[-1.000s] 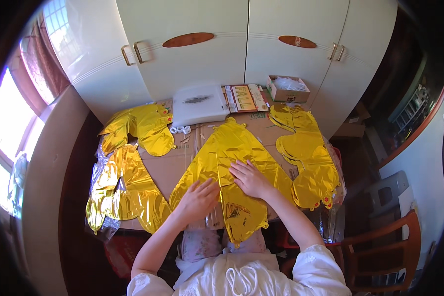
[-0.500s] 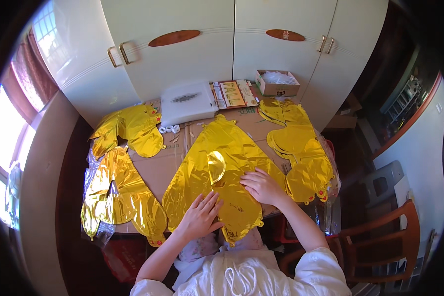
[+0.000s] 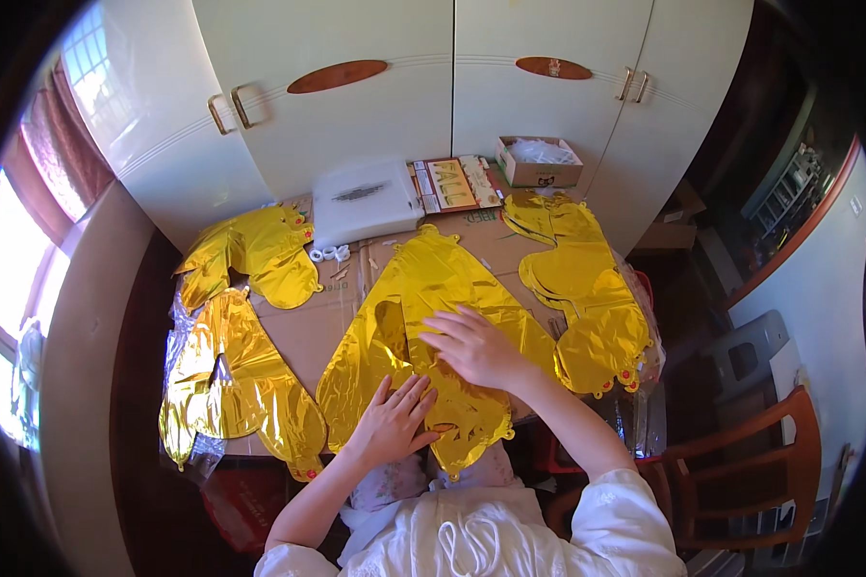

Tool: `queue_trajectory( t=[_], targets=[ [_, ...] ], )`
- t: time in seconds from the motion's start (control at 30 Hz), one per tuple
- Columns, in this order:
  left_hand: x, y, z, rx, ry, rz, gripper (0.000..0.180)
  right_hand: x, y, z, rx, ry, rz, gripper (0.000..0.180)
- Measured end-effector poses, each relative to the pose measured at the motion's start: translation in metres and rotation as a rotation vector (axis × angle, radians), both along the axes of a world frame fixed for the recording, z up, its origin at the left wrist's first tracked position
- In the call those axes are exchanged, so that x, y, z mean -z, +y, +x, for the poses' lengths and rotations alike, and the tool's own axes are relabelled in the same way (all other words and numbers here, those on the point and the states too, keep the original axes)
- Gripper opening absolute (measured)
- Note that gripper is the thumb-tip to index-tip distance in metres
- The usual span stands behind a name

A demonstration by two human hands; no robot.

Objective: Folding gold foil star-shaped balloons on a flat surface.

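A flat, uninflated gold foil balloon (image 3: pixel 443 274), wide at the bottom and narrowing to a rounded top, lies in front of me, with its near part hanging over the table's edge. My left hand (image 3: pixel 392 420) rests on its lower left part, fingers stretched out. Over the balloon's middle is my right hand (image 3: pixel 473 348), open, with fingers extended toward the left; whether it touches the foil I cannot tell. A dark fold shows in the foil just left of the right hand. Neither hand grips anything.
More flat gold foil balloons lie at the left (image 3: pixel 241 370), the far left (image 3: pixel 250 255) and in a stack at the right (image 3: pixel 587 298). Behind are a white packet (image 3: pixel 366 207), a printed card (image 3: pixel 452 185), white ribbon rolls (image 3: pixel 330 254) and an open box (image 3: pixel 541 173). A wooden chair (image 3: pixel 799 462) stands right.
My right hand has moved left and up over the balloon's middle. The shiny flap of foil there has gone down, leaving a dark fold. My left hand has stayed put.
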State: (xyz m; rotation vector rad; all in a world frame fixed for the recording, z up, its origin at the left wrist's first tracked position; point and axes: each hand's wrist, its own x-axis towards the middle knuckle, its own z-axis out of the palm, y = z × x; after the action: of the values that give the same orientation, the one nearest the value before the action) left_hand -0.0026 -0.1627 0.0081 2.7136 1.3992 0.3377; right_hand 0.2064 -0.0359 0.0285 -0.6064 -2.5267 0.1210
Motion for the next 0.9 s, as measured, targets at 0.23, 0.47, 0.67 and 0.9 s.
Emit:
queue_trajectory(
  t=[0.23,0.47,0.67,0.9],
  targets=[
    [-0.002,0.003,0.003,-0.001,0.007,-0.015,0.065,0.004,0.043,-0.097,-0.253,-0.364,0.359,0.041],
    [0.002,0.001,0.000,0.002,-0.005,0.012,0.065,0.006,0.057,-0.126,-0.318,-0.689,0.440,0.020],
    [0.002,0.002,0.000,0.006,0.013,0.021,0.066,-0.001,0.054,-0.127,-0.381,-0.794,0.403,0.015],
    [0.002,-0.001,-0.003,-0.013,0.020,0.016,0.065,-0.017,0.052,-0.123,-0.319,-0.895,0.168,0.040]
  ],
)
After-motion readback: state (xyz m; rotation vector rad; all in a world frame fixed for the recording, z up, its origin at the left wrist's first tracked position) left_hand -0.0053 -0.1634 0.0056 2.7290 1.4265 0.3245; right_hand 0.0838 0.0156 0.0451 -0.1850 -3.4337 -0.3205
